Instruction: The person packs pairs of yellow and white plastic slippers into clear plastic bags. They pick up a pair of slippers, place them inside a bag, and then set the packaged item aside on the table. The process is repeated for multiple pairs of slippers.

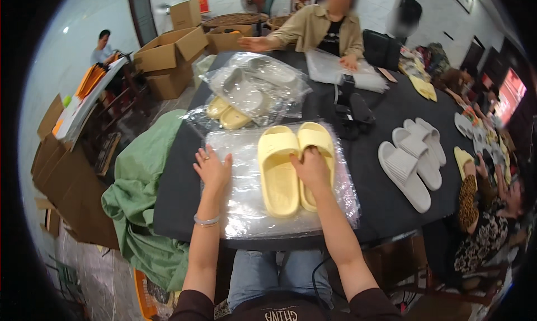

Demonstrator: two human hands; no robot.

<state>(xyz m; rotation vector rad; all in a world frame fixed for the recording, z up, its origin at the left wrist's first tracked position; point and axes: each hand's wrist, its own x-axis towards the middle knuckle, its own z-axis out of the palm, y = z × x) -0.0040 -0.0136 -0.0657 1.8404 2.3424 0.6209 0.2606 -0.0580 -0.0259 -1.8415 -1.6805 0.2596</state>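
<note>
The right hand [311,167] has its grip closed over the pair of yellow foam slippers [293,167], seemingly light, soft; the left hand [213,167] lies open, flattening slippery clear plastic bag [246,209] on the surface [179,187]

I see grey foam slippers [413,165] lying on the black bench [386,114], brown cardboard boxes [168,55] stacked beyond, and green cloth [142,192] hanging beside it.

Your left hand [212,167] lies flat on the clear plastic bag [246,209] spread over the black table [386,203]. Your right hand [312,167] presses on the pair of yellow slippers [282,170] lying on that bag. Right of the bag sit white slippers [411,161]; beyond it, bagged slippers [251,89].
</note>
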